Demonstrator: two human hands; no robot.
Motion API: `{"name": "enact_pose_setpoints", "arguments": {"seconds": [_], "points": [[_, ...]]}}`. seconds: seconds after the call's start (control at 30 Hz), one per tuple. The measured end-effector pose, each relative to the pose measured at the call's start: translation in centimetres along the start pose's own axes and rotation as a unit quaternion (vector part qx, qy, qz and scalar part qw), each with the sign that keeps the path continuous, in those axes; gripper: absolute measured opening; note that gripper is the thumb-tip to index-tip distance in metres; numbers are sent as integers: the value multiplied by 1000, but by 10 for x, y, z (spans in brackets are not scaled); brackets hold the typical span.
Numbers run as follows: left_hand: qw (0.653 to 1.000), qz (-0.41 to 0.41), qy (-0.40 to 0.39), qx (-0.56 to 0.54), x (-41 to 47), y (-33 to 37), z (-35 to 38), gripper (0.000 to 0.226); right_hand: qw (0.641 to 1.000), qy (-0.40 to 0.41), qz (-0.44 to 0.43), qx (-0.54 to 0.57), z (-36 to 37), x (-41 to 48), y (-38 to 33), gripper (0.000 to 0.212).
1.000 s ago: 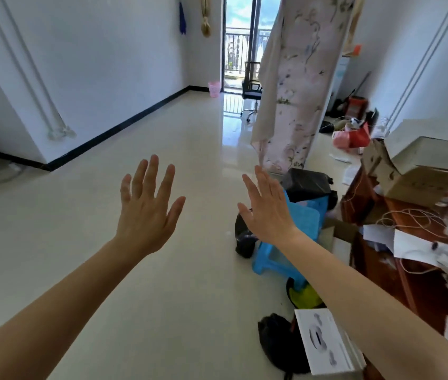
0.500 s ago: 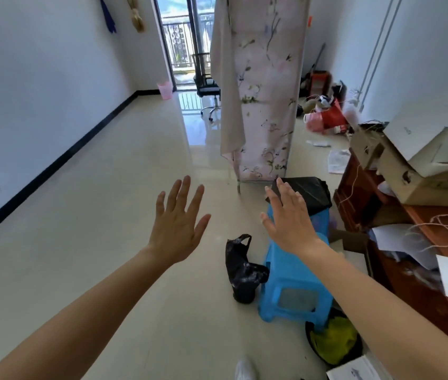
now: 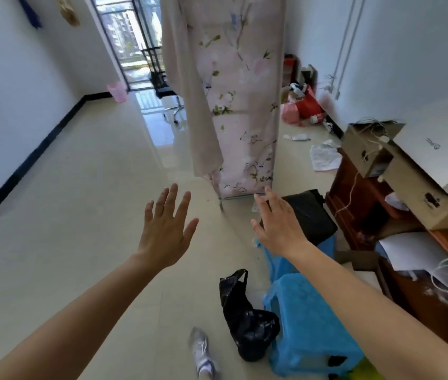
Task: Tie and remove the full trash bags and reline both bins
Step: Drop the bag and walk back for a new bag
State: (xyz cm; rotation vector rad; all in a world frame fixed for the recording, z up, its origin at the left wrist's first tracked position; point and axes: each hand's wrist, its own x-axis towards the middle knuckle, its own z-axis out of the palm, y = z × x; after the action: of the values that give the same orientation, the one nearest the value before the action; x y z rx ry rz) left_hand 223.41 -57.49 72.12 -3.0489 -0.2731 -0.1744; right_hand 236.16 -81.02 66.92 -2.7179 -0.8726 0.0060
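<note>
The person is showing bare forearms running up to a bare left hand (image 3: 165,237) and a bare right hand (image 3: 280,229). One foot is wearing a pale grey-white shoe (image 3: 203,352), showing just left of the black bag (image 3: 244,322).

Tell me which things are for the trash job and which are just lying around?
For the job: black trash bag; black-lined bin; far pink bin.

Just lying about: blue stool; cardboard box; white paper; office chair.
</note>
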Motion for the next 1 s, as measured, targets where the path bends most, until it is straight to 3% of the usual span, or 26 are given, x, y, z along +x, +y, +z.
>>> {"name": "enact_pose_setpoints", "arguments": {"seconds": [0.17, 0.4, 0.5, 0.7, 0.9, 1.0], "points": [[994, 87, -69, -21, 120, -9, 61, 72, 992, -60, 111, -29, 40, 59, 45, 70], [960, 188, -204, -36, 242, 3, 175, 64, 950, -129, 284, 27, 112, 99, 86, 70], [938, 203, -278, -40, 247, 13, 250, 63, 916, -191, 343, 77, 174, 86, 89, 70], [890, 232, -391, -37, 200, 35, 420, 63, 882, -330, 326, 82, 341, 58, 100, 68], [854, 317, -412, 17, 143, 56, 624, 81, 882, -305, 348, 88, 535, 27, 131, 59], [816, 359, -446, 80, 114, 59, 706, 87, 859, -381, 330, 89, 605, 0, 138, 85]]}}
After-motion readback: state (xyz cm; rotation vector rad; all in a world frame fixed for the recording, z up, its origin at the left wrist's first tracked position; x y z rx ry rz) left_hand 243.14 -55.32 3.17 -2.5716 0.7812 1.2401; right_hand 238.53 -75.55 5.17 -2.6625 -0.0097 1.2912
